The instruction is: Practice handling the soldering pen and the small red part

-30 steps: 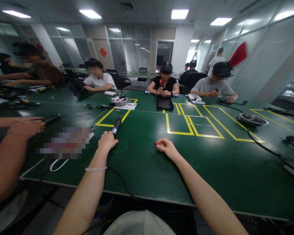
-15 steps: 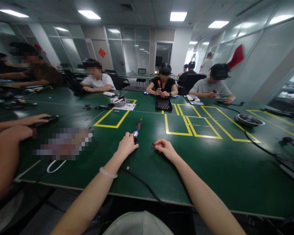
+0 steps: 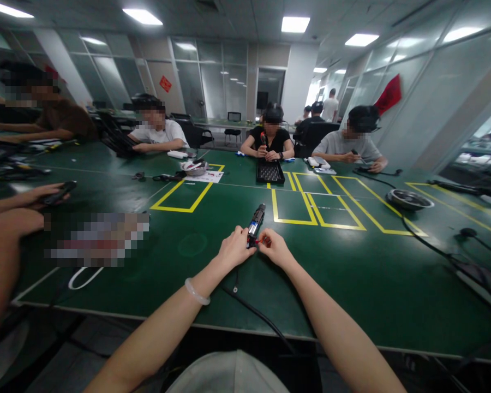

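Observation:
My left hand (image 3: 234, 249) is closed around the lower end of a corded electric screwdriver (image 3: 255, 222), black with a blue band, which points away from me over the green table (image 3: 213, 273). My right hand (image 3: 273, 248) sits right beside it, its fingers pinched on a small red object (image 3: 261, 240) that nearly touches the tool. The tool's black cable (image 3: 257, 314) trails back over the table's near edge.
Yellow tape rectangles (image 3: 306, 210) mark the table's middle. A black tray (image 3: 269, 171) lies in front of a seated person opposite. A metal bowl (image 3: 409, 198) and cables lie at the right. Another person's arms (image 3: 8, 234) rest at the left, near a white cord loop (image 3: 82, 277).
My left hand has carried the screwdriver to the right, from well left of my right hand until it meets it. My right hand has stayed in place, still pinching the red object.

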{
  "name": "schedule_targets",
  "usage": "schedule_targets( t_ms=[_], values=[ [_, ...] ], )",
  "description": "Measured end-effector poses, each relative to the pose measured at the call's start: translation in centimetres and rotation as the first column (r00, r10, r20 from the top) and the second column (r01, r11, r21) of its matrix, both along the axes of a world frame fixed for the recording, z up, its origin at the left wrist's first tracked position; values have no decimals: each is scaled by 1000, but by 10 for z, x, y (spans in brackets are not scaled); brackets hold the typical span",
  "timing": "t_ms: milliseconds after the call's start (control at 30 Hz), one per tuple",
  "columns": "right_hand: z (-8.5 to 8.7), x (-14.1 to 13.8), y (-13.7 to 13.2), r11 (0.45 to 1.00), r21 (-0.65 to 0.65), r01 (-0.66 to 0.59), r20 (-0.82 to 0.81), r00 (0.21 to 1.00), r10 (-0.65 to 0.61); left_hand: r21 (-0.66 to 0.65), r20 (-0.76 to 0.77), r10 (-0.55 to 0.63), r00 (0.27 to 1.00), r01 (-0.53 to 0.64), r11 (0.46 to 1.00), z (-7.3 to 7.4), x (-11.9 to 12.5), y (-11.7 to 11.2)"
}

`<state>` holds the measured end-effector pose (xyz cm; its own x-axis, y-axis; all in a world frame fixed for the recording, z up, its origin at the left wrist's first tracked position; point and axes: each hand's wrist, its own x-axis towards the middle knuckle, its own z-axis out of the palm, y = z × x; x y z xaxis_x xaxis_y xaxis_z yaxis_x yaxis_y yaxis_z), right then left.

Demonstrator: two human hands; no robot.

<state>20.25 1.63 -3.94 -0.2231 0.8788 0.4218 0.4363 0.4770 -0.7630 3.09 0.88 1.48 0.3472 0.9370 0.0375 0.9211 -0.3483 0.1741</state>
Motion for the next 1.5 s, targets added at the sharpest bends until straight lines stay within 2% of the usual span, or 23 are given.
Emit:
schedule_targets(
  t_ms=[300, 533, 733, 967, 1067, 1200, 1367, 1500],
  values=[
    [4, -4, -5, 999, -4, -33, 121, 992, 33, 29, 8, -15, 1000, 14, 999, -4, -3, -2],
    [8, -5, -6, 999, 27, 32, 128, 991, -35, 81, -15, -14, 1000, 15, 997, -5, -1, 0],
    [14, -3, -10, 992, -62, 109, 40, 994, -106, 107, -29, 14, 999, -11, 994, -5, 3, 1],
    [9, -3, -10, 995, -62, 76, -6, 997, -76, 124, -42, 19, 999, -14, 992, -5, -4, 4],
    [7, -1, -8, 992, -118, 48, -21, 999, -50, 120, -58, 25, 998, -18, 993, -2, -20, 13],
    [5, -1, -7, 987, -157, 37, -37, 998, -44, 125, -122, 81, 989, -66, 990, -1, -54, 31],
    [2, -1, -7, 989, -142, 39, -17, 999, -42, 112, -190, 208, 960, -189, 976, -2, -105, 52],
    [1, -2, -7, 990, -137, 35, -16, 999, -37, 121, -194, 347, 918, -328, 937, -5, -138, 64]
  ],
)
